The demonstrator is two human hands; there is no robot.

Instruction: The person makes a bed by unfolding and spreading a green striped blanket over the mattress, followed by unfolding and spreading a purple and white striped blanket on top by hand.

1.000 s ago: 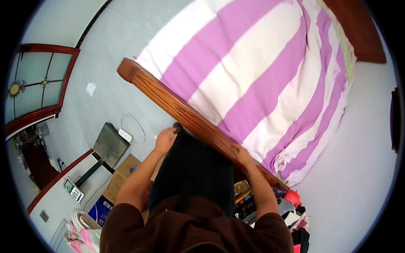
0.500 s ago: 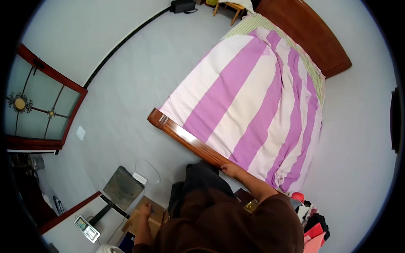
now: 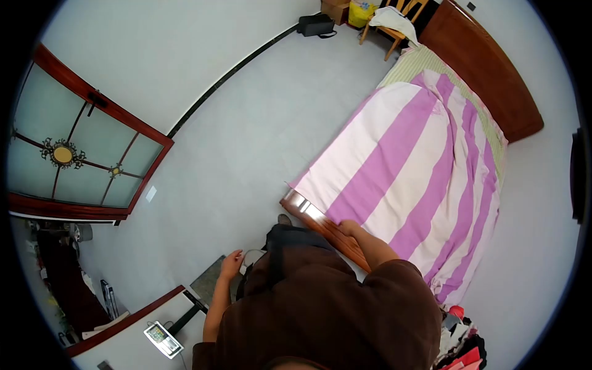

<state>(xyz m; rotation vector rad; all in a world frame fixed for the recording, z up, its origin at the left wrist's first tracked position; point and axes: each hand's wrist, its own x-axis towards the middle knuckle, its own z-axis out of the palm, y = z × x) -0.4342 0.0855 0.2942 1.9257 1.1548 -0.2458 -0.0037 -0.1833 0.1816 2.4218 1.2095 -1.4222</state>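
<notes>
On the bed's wooden footboard (image 3: 311, 216) rests my right hand (image 3: 349, 229), its fingers curled over the top rail beside the blanket edge. A purple-and-white striped blanket (image 3: 401, 163) covers the bed, with several folds along its right side. My left hand (image 3: 232, 264) hangs at my side over the floor, holding nothing, with its fingers loosely apart. Below that hand lies a dark flat board (image 3: 208, 279), partly hidden by my forearm. My shoe (image 3: 283, 219) shows just left of the footboard.
A glass-paned door (image 3: 92, 148) stands at the left. A lit screen device (image 3: 163, 339) is at the lower left. Clothes (image 3: 459, 345) are piled at the lower right. A chair (image 3: 394, 28) and a black bag (image 3: 316, 25) stand at the back.
My body has moved forward along the footboard, and my right hand now rests farther along the rail. My left hand has swung forward, away from the cardboard boxes, which are out of sight now.
</notes>
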